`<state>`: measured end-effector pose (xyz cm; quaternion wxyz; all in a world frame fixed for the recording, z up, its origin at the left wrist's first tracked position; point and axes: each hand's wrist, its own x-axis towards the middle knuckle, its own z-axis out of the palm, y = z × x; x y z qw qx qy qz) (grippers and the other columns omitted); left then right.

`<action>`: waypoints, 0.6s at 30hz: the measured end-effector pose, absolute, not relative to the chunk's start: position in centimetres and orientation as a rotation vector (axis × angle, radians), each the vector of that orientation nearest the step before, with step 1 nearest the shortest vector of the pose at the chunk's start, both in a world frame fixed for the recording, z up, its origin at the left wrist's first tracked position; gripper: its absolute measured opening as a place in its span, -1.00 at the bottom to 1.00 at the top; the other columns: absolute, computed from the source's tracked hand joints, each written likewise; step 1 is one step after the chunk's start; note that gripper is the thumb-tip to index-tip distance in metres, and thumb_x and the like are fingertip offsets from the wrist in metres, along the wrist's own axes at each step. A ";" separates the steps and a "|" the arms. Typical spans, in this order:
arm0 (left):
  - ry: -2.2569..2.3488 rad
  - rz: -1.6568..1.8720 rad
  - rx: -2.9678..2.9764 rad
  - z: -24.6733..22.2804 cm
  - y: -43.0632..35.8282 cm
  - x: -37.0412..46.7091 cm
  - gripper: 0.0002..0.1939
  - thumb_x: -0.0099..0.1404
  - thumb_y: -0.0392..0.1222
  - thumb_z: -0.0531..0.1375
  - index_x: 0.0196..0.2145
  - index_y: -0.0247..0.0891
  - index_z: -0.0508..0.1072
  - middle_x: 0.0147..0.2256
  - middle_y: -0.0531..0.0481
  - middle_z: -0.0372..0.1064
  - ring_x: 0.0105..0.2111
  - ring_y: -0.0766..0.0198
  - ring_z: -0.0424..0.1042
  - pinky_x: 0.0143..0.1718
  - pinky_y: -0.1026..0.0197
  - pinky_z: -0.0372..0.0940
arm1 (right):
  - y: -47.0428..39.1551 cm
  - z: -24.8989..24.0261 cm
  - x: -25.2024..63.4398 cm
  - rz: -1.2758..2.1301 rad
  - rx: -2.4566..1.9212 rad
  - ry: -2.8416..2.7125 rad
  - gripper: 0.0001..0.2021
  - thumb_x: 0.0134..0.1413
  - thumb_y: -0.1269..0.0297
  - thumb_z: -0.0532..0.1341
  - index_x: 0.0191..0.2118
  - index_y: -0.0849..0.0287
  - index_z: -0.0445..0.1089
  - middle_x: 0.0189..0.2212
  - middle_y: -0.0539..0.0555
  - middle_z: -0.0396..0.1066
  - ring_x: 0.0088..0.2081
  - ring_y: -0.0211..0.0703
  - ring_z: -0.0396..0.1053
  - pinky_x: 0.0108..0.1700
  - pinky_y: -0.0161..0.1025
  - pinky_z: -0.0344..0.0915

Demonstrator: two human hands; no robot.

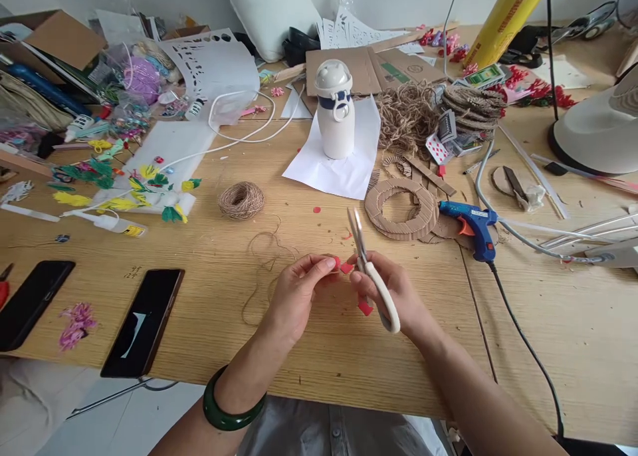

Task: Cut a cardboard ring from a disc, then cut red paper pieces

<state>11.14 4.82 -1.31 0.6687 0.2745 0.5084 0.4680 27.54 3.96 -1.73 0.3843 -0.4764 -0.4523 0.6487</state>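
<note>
Above the table's front part, my left hand (294, 296) is closed, pinching a small red piece (336, 263) between thumb and fingers; whether it is paper or felt I cannot tell. My right hand (399, 290) is wrapped round scissors (383, 293) with cream handles, their blades pointing up and away from me. By its fingertips is a second red scrap (347, 268), close to the left hand's piece. Another red scrap (365, 308) shows under the scissors' handle. Thin loose twine (256, 276) lies beside my left hand, near a ball of twine (242, 200).
A white bottle (337, 127) stands on white paper behind my hands. Cardboard rings (399, 207) and a blue glue gun (473, 225) with its cord lie at right. Two phones (144, 323) (37, 303) and pink threads (77, 324) are at left. Craft clutter lines the back.
</note>
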 end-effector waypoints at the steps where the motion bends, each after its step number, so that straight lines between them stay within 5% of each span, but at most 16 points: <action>1: 1.141 1.095 0.586 -1.3 5.0 11.3 -0.83 0.05 -0.15 0.43 -0.43 -0.28 0.60 -0.38 0.02 0.54 -0.31 0.29 0.49 -0.14 0.21 0.39 | 3.9 -1.8 27.5 1.675 -1.204 -1.178 -0.57 -0.04 -0.06 0.37 -0.22 0.15 0.30 -0.52 -0.12 0.21 -0.56 -0.35 0.17 -0.52 -0.33 0.14; 18: 1.049 1.291 0.427 -1.0 5.0 13.4 -0.86 0.10 -0.15 0.42 -0.46 -0.24 0.57 -0.32 0.02 0.60 -0.28 0.33 0.53 -0.10 0.25 0.38 | 3.3 -1.8 27.3 1.740 -1.172 -1.252 -0.63 -0.02 0.03 0.39 -0.29 0.19 0.31 -0.53 -0.13 0.09 -0.50 -0.34 0.09 -0.49 -0.34 0.06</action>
